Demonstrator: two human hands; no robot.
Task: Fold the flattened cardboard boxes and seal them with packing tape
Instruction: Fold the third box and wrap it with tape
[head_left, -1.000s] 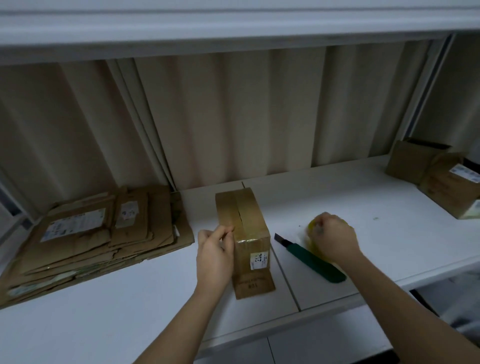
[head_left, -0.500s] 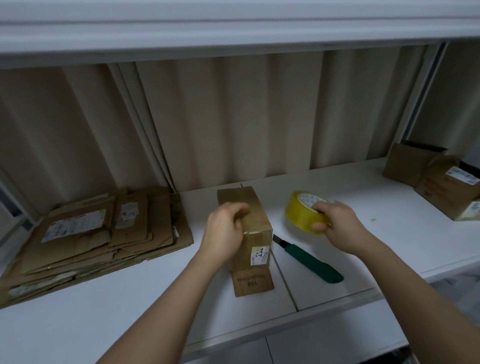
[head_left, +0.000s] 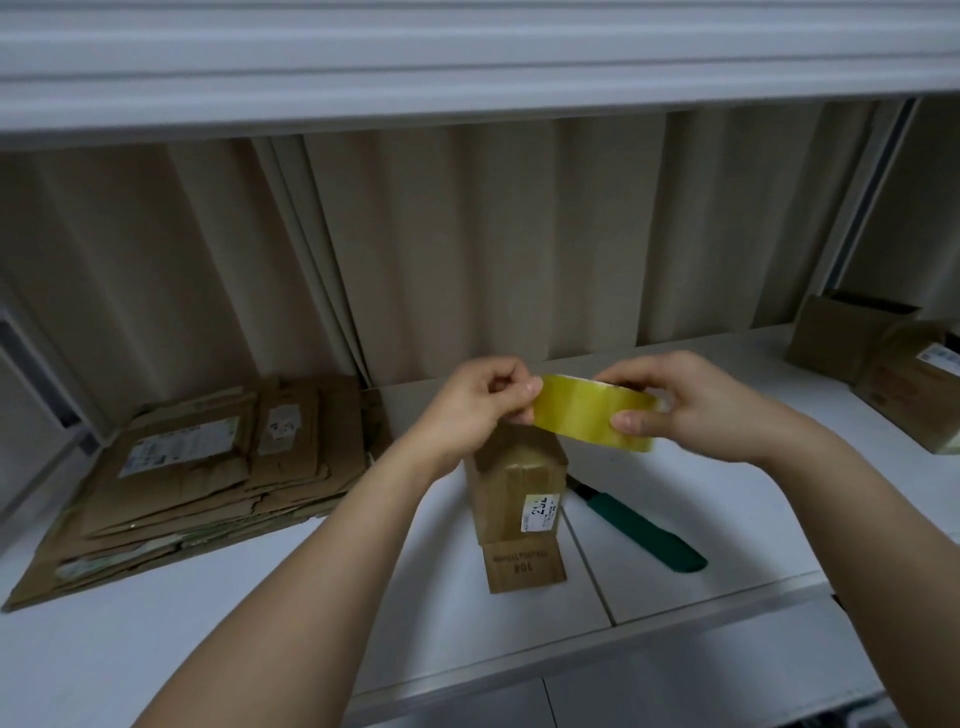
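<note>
Right grip: the right hand (head_left: 691, 402) is curled round the roll of packing tape (head_left: 592, 415), thumb on the near face and fingers over the far rim, holding it in the air.
Left grip: the left hand (head_left: 475, 402) pinches at the roll's left edge with thumb and fingertips (apparently picking for the free end; the end itself is too small to make out).
Tape position: between the two grips, above the box and clear of it.
Box: the folded cardboard box (head_left: 517, 480) stands on the counter (head_left: 737, 493) directly below both grips, one flap lying flat toward the person.
Cutter: a green utility knife (head_left: 641, 532) lies on the counter below the right grip, near the box.
Flat stock: a stack of flattened boxes (head_left: 192, 467) lies well off to the left of the left grip.
Done boxes: two more boxes (head_left: 883, 364) sit far to the right of the right grip.
Tape handling: likely light and rigid as a roll, but the film is thin, sticky and prone to folding onto itself; best held by the core and rim, with only the free end pinched.
Box handling: light and stiff, easily tipped (nothing holds it now), so it probably wants steadying when the tape goes on.
</note>
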